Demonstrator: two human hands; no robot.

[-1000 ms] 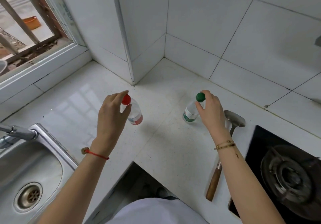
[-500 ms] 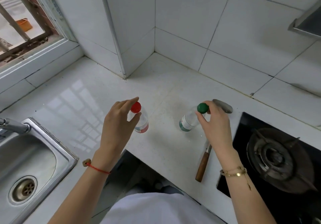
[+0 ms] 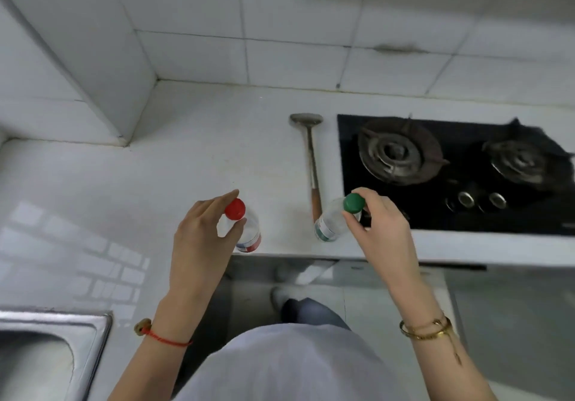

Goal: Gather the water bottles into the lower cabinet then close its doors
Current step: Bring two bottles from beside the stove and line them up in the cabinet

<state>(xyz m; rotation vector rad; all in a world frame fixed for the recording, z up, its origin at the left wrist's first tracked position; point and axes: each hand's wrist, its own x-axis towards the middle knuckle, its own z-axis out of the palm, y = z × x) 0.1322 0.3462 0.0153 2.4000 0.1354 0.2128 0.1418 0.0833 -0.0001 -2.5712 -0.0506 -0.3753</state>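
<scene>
We see our left hand (image 3: 199, 239) curled partway, thumb and fingertips pinching the neck of a clear plastic water bottle with a red cap (image 3: 245, 229). Our right hand (image 3: 379, 232) has the same half-closed shape and grips the neck of a clear plastic water bottle with a green cap (image 3: 333, 223) just under the cap. Both bottles hang over the front edge of the white stone bench (image 3: 186, 176), the red-capped one upright and the green-capped one tilted with its base toward the left. Whether either base touches the bench we cannot tell.

We take the black glass gas hob (image 3: 448, 176) as our landmark. The green-capped bottle is at its front left corner, and the red-capped bottle is farther left, well apart from it. A metal spatula with a wooden handle (image 3: 311, 158) lies along the hob's left side, its handle end passing behind the green-capped bottle. Far to the left of the hob, a corner of a stainless steel sink (image 3: 56, 338) shows.

We count two bottles, two hands, one spatula, one sink and two burners on the hob.

Compared with half a second ago, both bottles have come nearer to the front edge of the bench, and our view has swung right and tipped downward, so the whole hob and the floor below the bench now show.
</scene>
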